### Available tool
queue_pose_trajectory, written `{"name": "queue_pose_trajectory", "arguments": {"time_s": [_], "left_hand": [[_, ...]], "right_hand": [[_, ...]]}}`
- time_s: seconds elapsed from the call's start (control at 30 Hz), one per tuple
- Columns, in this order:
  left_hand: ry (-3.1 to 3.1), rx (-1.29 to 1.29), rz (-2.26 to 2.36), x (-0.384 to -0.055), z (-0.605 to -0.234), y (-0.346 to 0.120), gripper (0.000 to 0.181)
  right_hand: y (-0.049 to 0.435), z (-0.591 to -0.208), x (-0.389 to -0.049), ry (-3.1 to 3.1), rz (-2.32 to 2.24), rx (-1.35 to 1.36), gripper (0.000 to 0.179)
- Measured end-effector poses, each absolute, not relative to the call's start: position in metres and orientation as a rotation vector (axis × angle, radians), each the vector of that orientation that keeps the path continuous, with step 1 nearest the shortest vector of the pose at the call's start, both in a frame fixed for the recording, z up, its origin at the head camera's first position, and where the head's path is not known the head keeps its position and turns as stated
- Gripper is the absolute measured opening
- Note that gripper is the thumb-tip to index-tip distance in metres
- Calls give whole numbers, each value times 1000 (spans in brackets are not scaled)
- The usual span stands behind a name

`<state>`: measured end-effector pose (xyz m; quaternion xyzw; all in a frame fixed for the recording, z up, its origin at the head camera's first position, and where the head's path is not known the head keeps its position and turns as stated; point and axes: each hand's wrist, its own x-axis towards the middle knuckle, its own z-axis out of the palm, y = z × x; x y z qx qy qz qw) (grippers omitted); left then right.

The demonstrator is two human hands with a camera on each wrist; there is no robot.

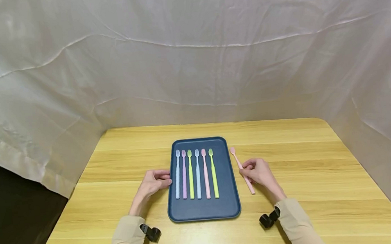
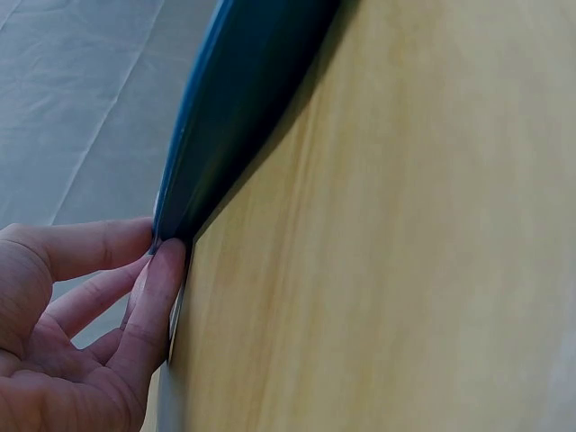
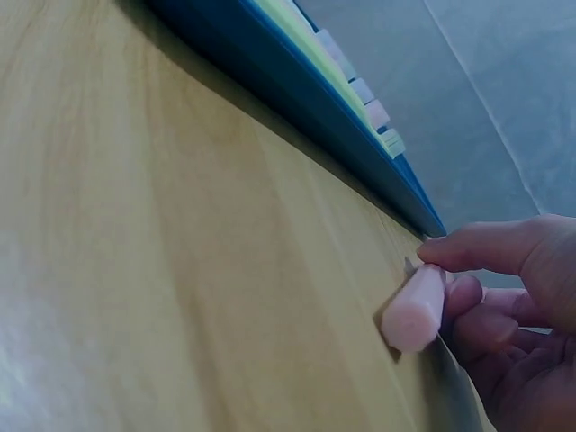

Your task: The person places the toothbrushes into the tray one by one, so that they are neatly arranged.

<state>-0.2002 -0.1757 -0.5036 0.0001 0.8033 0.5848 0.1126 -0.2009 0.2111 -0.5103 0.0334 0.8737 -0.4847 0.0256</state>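
Note:
My left hand [image 1: 153, 183] is at the left side of a dark blue tray [image 1: 204, 210], its thumb and fingertips pinching the rim in the left wrist view. Just right of the tray, my right hand [image 1: 261, 173] holds a pink toothbrush [image 1: 250, 188] between thumb and fingers. That toothbrush slants, head pointing away and toward the tray; its handle end [image 3: 412, 319] shows close over the table in the right wrist view. Several toothbrushes lie side by side on the tray, heads away from me, from a light blue one [image 1: 177, 180] at left to a green one [image 1: 214, 179] at right.
The tray lies on a light wood-grain table [image 1: 290, 148]. Pale grey sheeting [image 1: 191, 75] hangs behind the table and along both sides. Black wrist cameras sit on both cuffs. A dark area [image 1: 10, 218] lies beyond the table's left edge.

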Motion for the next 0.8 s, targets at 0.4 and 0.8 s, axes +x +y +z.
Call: {"name": "queue_pose_trajectory", "arguments": {"time_s": [0.4, 0.8], "left_hand": [[2373, 9, 1701, -200, -503, -176, 42], [2369, 10, 1705, -201, -504, -176, 42]], "right_hand": [[206, -512, -199, 2737, -1461, 161, 20], [206, -510, -199, 2795, -1410, 146, 14]]}}
